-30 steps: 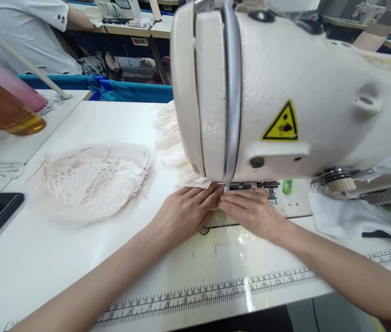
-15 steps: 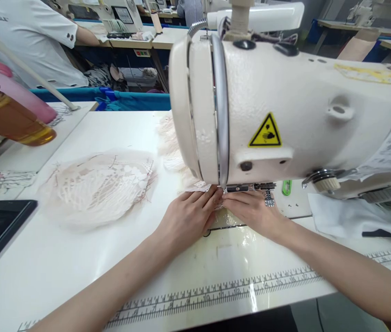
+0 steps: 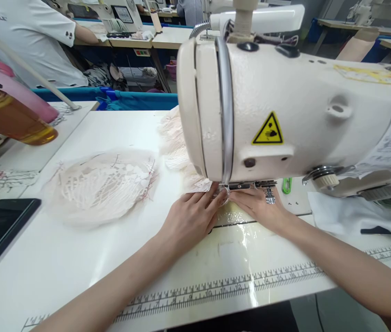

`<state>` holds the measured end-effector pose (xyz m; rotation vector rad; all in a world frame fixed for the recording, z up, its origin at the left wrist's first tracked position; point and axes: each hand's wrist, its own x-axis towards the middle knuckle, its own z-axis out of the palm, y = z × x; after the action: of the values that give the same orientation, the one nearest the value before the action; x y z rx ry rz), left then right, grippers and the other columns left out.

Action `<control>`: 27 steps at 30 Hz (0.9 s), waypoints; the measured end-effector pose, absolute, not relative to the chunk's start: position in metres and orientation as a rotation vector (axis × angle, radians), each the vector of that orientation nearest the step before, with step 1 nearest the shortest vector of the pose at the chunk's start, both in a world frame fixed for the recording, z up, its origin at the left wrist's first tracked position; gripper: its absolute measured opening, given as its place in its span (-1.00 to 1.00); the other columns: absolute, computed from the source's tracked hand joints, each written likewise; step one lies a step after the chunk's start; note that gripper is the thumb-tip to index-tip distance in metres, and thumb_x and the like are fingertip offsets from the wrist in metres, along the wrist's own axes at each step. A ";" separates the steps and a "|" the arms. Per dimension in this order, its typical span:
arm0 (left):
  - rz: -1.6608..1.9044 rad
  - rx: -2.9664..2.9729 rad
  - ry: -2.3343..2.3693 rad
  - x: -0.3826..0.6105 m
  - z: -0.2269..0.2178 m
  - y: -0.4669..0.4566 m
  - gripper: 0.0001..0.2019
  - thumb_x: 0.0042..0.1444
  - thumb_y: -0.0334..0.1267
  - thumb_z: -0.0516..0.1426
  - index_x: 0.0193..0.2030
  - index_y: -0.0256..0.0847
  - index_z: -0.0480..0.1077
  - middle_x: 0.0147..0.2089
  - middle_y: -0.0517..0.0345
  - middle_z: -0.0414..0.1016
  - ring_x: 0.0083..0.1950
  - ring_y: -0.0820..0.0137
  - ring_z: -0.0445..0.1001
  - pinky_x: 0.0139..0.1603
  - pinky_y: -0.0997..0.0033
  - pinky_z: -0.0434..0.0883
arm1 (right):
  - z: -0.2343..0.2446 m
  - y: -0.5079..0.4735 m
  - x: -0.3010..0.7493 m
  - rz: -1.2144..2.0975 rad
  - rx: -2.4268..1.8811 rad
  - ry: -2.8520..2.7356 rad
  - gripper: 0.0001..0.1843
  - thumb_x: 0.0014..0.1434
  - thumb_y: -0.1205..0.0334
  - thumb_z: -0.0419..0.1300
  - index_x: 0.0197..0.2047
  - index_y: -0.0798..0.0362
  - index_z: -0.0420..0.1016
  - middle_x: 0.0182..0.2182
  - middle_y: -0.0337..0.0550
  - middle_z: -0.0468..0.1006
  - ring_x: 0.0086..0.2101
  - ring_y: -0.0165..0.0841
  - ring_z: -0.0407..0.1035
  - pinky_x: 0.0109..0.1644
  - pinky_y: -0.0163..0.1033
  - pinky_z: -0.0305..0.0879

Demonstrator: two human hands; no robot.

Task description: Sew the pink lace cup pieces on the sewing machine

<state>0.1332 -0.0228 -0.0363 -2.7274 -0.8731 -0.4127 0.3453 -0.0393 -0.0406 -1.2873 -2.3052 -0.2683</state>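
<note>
Fingers, machine partly hide lace.

At the centre, the sewing machine hides part of the pale cloth, and its own right end runs out of the frame. Whatever lies between the fingertips of the left hand and right hand is too small to tell. The left edge cuts off the phone, the pink bottle and a person.
</note>
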 end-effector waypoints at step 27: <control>-0.528 -2.743 -0.789 0.132 -0.038 -0.026 -0.69 0.29 -0.36 -0.02 0.10 -0.36 0.39 0.12 -0.08 0.45 0.12 0.16 0.46 -0.02 0.20 0.53 | -0.051 -0.044 0.349 -0.067 -1.265 -2.305 -0.72 0.27 0.04 0.09 -0.09 -0.12 0.56 -0.18 -0.19 0.59 -0.13 -0.29 0.45 0.01 -0.06 0.30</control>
<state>0.1324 -0.0255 -0.0381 -2.7428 -0.7890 -0.5283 0.3489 -0.0435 -0.0514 -1.2654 -2.3050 -0.0666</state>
